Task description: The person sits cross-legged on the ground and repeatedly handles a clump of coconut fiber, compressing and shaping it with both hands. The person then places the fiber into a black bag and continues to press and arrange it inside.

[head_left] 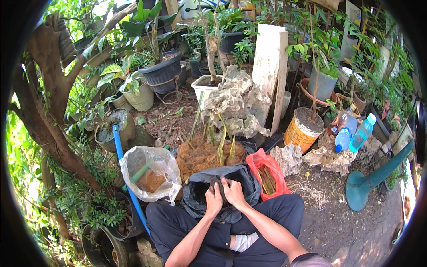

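My left hand (214, 198) and my right hand (233, 192) are together over the mouth of a black plastic bag (198, 189) between my crossed legs. Their fingers curl round a dark clump (217, 181), which looks like soil; the hands hide much of it. Left of the bag, a clear plastic bag (153, 167) holds brown material and a green handle-like piece. A red plastic bag (270, 167) with cut green and brown stalks stands to the right. Just beyond the black bag lies a heap of brown coconut fibre (195, 158) with upright striped leaves (221, 151).
A blue pole (126, 178) slants along my left side. Ahead stands a jagged rock (238, 100) beside pale boards (268, 66). At right are an orange bucket (304, 129), plastic bottles (362, 132) on stones and a teal stand-like object (358, 189). Potted plants (162, 71) line the back.
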`<state>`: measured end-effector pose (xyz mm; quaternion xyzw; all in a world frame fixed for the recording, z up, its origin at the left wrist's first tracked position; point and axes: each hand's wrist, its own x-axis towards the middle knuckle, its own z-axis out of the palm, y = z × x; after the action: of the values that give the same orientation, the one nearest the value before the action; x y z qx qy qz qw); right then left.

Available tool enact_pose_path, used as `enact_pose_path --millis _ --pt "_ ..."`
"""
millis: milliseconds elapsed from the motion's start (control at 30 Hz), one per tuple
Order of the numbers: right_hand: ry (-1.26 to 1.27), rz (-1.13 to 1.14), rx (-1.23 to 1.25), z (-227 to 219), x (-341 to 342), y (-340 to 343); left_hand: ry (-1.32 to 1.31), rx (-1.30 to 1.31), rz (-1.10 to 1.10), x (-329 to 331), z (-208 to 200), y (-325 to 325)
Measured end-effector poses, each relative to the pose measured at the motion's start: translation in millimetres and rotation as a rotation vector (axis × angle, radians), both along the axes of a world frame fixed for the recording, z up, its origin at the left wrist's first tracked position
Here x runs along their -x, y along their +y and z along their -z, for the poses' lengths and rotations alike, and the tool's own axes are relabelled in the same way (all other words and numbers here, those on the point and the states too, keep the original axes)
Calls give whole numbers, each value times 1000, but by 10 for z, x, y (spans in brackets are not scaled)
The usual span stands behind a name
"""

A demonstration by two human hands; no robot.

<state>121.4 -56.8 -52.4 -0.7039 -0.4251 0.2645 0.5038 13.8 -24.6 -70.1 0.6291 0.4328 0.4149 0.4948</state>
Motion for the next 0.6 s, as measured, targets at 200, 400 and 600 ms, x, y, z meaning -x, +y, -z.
enact_pose_path --millis 200,400,600 --pt "25 -34 -26 -90 24 -7 -50 38 -43 19 88 -2" --pt "63 -43 -131 -22 56 -17 -264 259 -130 -20 116 16" --pt "56 -83 -140 7 79 6 -220 139 -158 -16 138 36"
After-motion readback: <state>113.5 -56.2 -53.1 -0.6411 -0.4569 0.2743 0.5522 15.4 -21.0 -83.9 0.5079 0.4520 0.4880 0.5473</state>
